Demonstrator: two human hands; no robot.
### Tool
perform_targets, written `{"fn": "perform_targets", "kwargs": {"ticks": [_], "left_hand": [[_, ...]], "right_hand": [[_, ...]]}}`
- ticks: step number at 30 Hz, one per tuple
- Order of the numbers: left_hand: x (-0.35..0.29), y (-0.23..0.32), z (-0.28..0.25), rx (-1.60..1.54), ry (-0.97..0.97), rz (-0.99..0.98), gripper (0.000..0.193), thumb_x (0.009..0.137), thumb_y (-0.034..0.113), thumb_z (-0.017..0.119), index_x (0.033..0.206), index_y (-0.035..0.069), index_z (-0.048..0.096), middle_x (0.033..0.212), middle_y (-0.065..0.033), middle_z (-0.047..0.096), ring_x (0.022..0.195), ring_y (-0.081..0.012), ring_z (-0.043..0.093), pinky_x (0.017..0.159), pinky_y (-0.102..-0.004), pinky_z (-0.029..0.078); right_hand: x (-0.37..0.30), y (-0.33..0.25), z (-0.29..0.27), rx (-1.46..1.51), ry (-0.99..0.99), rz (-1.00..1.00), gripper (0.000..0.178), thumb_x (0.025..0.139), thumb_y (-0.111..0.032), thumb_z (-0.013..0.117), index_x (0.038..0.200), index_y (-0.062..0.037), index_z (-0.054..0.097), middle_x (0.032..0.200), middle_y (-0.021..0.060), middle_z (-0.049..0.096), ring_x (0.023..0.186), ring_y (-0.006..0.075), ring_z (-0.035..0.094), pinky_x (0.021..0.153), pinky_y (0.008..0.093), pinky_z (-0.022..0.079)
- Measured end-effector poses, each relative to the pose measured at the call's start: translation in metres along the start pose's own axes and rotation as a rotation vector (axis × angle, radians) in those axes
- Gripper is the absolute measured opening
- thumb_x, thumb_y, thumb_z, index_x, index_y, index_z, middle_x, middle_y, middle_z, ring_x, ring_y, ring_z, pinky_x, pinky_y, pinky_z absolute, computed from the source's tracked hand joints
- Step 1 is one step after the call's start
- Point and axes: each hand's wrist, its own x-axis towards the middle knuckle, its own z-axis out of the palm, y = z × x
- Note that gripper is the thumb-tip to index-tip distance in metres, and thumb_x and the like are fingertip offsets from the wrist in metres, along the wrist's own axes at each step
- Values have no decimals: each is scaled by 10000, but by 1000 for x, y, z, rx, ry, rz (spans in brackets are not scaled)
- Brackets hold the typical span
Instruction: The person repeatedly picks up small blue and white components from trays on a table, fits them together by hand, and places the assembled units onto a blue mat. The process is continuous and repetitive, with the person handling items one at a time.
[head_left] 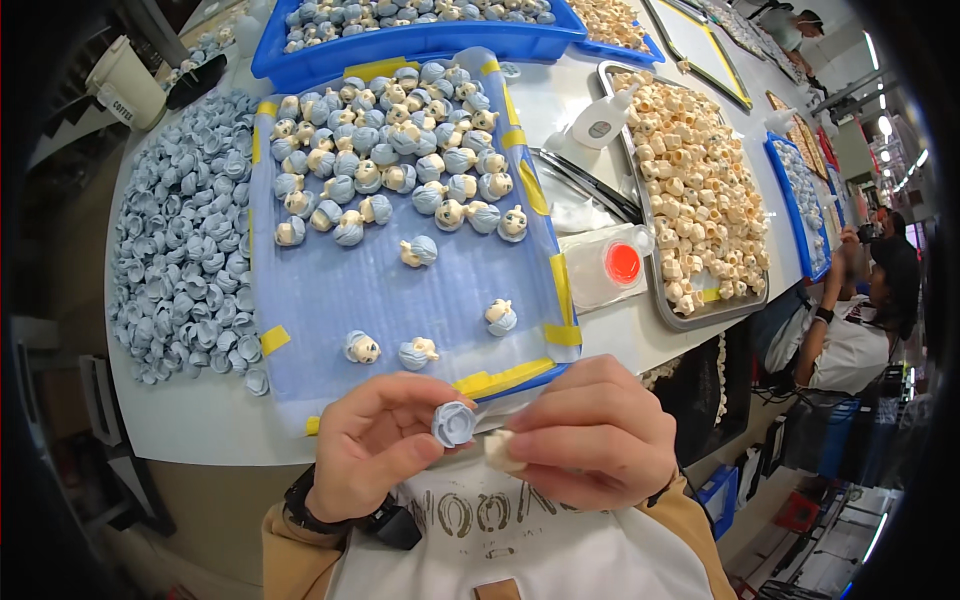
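Between the thumb and fingers of my left hand is a light blue doll hair piece, its hollow side facing up. My right hand pinches a cream doll head piece close beside it, the two parts slightly apart. Just beyond my hands lies a tray lined with blue sheet and edged with yellow tape. Several assembled doll heads with blue hair lie loose on its near part, and many more crowd its far half.
Loose blue hair pieces are heaped at the left. A metal tray of cream head pieces stands right, near tweezers, a white bottle and a red-topped container. A blue bin sits behind. Another person works far right.
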Motion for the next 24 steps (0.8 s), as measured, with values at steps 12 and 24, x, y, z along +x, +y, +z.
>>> {"fn": "perform_targets", "kwargs": {"ticks": [12, 24], "left_hand": [[-7, 5, -2, 223, -47, 6, 323, 773, -66, 659, 1076, -75, 548, 1087, -149, 561, 934, -185, 616, 828, -297, 511], [-6, -1, -1, 176, 48, -28, 535, 832, -33, 606, 1307, -48, 361, 1060, -160, 595, 955, -167, 604, 812, -287, 509]], "right_hand": [[5, 1, -1, 31, -223, 66, 320, 623, -16, 758, 925, 0, 653, 832, 98, 632, 663, 196, 583, 563, 277, 441], [5, 0, 15, -159, -128, -93, 398, 609, -98, 720, 967, 41, 619, 847, 83, 591, 651, 187, 545, 522, 281, 409]]}}
